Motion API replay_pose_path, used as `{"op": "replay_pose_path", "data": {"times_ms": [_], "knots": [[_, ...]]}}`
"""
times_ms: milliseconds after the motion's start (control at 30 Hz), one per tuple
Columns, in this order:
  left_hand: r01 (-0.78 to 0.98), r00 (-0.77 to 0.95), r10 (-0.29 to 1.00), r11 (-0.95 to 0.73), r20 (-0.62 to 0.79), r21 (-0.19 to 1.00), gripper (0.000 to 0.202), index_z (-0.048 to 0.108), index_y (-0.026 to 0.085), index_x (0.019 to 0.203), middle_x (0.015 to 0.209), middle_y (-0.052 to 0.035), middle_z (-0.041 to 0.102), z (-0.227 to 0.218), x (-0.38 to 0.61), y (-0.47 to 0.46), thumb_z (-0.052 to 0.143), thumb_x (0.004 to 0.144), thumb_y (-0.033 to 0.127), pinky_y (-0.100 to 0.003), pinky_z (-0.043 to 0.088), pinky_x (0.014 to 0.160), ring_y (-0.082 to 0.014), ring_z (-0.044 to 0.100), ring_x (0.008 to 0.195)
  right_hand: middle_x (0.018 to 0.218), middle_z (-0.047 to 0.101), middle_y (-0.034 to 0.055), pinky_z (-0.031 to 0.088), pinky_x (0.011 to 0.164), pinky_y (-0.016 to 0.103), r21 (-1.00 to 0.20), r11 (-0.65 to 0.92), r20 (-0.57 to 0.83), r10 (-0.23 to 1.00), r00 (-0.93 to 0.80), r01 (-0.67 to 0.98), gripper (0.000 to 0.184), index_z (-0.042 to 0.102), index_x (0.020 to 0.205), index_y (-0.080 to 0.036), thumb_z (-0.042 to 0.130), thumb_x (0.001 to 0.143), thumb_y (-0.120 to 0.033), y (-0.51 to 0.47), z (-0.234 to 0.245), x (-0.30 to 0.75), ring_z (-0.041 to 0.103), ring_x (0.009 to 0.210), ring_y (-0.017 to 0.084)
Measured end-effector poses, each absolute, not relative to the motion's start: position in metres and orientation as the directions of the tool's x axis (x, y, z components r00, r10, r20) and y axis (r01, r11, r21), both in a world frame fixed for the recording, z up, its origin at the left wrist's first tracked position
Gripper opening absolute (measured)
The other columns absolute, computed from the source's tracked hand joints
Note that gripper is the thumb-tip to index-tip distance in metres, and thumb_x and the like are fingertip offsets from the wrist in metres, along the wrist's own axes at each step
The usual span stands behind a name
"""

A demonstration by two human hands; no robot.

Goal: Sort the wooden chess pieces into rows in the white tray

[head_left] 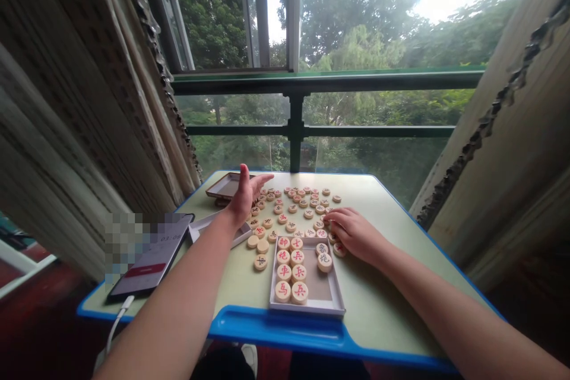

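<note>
Round wooden Chinese chess pieces (pixel 282 219) with red or black characters lie scattered across the table, most face up. Nearest me, a shallow white box tray (pixel 307 307) holds two columns of red-marked pieces (pixel 284 274) on its left side. Two black-marked pieces (pixel 325 262) sit at its upper right, with bare bottom below them. My left hand (pixel 244 197) is raised at the left of the scattered pieces, thumb up and fingers stretched out, holding nothing. My right hand (pixel 354 230) rests among pieces right of the tray, its fingers bent and close together; its fingertips partly hide what they touch.
At the left edge lies a phone (pixel 154 261) with a white cable (pixel 118 317). A white box part (pixel 198 231) lies partly under my left forearm, and a brown-edged lid (pixel 225 185) sits behind it. The table (pixel 401 285) has a blue rim; window and curtains surround it.
</note>
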State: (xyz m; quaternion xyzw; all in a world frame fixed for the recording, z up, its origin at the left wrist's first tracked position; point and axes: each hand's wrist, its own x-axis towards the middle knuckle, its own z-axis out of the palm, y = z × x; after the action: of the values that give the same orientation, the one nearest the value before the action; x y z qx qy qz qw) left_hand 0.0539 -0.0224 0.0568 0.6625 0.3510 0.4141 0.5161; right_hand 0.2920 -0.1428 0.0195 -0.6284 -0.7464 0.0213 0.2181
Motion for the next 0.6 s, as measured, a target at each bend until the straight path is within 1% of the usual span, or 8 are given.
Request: {"op": "replay_pose_path", "data": {"times_ms": [100, 200, 267, 367, 433, 500, 567, 600], "knots": [[0.192, 0.354, 0.921, -0.239, 0.16, 0.952, 0.092, 0.064, 0.015, 0.108, 0.123, -0.0141, 0.058, 0.059, 0.053, -0.024, 0.004, 0.075, 0.076, -0.041, 0.034, 0.099, -0.0291, 0.048, 0.118, 0.106, 0.065, 0.0083, 0.043, 0.09, 0.036, -0.301, 0.218, 0.33, 0.937, -0.113, 0.928, 0.029, 0.066, 0.097, -0.018, 0.039, 0.087, -0.021, -0.142, 0.018, 0.291, 0.053, 0.103, 0.022], [0.345, 0.304, 0.942, -0.251, 0.145, 0.904, 0.092, 0.064, 0.01, 0.103, 0.113, -0.0156, 0.063, 0.057, 0.052, -0.021, 0.008, 0.074, 0.077, -0.039, 0.039, 0.093, -0.0283, 0.055, 0.106, 0.102, 0.065, 0.008, 0.044, 0.087, 0.037, -0.292, 0.241, 0.38, 0.917, -0.119, 0.925, 0.028, 0.067, 0.093, -0.019, 0.039, 0.087, -0.022, -0.138, 0.016, 0.291, 0.054, 0.099, 0.022], [0.428, 0.304, 0.943, -0.26, 0.132, 0.866, 0.091, 0.065, 0.01, 0.099, 0.105, -0.0149, 0.066, 0.054, 0.052, -0.018, 0.008, 0.075, 0.077, -0.037, 0.042, 0.088, -0.0269, 0.058, 0.098, 0.101, 0.065, 0.008, 0.044, 0.086, 0.037, -0.284, 0.245, 0.431, 0.896, -0.105, 0.927, 0.028, 0.067, 0.091, -0.019, 0.039, 0.088, -0.023, -0.135, 0.015, 0.293, 0.054, 0.097, 0.023], [0.525, 0.364, 0.922, -0.322, 0.134, 0.788, 0.082, 0.066, 0.012, 0.095, 0.098, -0.0123, 0.068, 0.052, 0.051, -0.015, 0.013, 0.078, 0.072, -0.034, 0.044, 0.082, -0.0244, 0.06, 0.091, 0.099, 0.065, 0.0086, 0.044, 0.085, 0.038, -0.298, 0.221, 0.479, 0.876, -0.055, 0.929, 0.029, 0.067, 0.089, -0.019, 0.039, 0.088, -0.024, -0.129, 0.013, 0.298, 0.054, 0.095, 0.023], [0.589, 0.416, 0.904, -0.351, 0.099, 0.728, 0.071, 0.067, 0.013, 0.09, 0.092, -0.0106, 0.068, 0.054, 0.049, -0.017, 0.019, 0.082, 0.064, -0.032, 0.045, 0.077, -0.0231, 0.061, 0.086, 0.097, 0.065, 0.0088, 0.044, 0.084, 0.038, -0.321, 0.204, 0.468, 0.883, -0.032, 0.925, 0.029, 0.067, 0.087, -0.019, 0.039, 0.088, -0.025, -0.126, 0.012, 0.3, 0.054, 0.093, 0.024], [0.671, 0.478, 0.878, -0.377, 0.016, 0.638, 0.053, 0.067, 0.014, 0.084, 0.086, -0.0084, 0.069, 0.059, 0.047, -0.021, 0.032, 0.081, 0.053, -0.029, 0.046, 0.071, -0.0219, 0.061, 0.08, 0.096, 0.065, 0.0087, 0.044, 0.084, 0.039, -0.34, 0.196, 0.456, 0.89, -0.021, 0.92, 0.029, 0.067, 0.087, -0.018, 0.038, 0.088, -0.025, -0.126, 0.011, 0.301, 0.054, 0.092, 0.024], [0.74, 0.566, 0.819, -0.453, -0.096, 0.497, 0.032, 0.067, 0.016, 0.083, 0.083, -0.0056, 0.068, 0.066, 0.042, -0.026, 0.048, 0.071, 0.038, -0.027, 0.044, 0.065, -0.0207, 0.061, 0.076, 0.095, 0.066, 0.0085, 0.044, 0.083, 0.038, -0.349, 0.2, 0.458, 0.888, -0.02, 0.915, 0.029, 0.067, 0.086, -0.019, 0.038, 0.088, -0.026, -0.126, 0.01, 0.301, 0.054, 0.092, 0.024], [0.744, 0.608, 0.781, -0.5, -0.14, 0.444, 0.028, 0.067, 0.017, 0.085, 0.084, -0.0045, 0.068, 0.069, 0.04, -0.029, 0.053, 0.066, 0.032, -0.025, 0.044, 0.063, -0.0199, 0.061, 0.076, 0.095, 0.066, 0.0085, 0.044, 0.083, 0.038, -0.351, 0.203, 0.462, 0.887, -0.02, 0.914, 0.029, 0.067, 0.086, -0.019, 0.039, 0.088, -0.026, -0.126, 0.01, 0.3, 0.054, 0.092, 0.024]]}}
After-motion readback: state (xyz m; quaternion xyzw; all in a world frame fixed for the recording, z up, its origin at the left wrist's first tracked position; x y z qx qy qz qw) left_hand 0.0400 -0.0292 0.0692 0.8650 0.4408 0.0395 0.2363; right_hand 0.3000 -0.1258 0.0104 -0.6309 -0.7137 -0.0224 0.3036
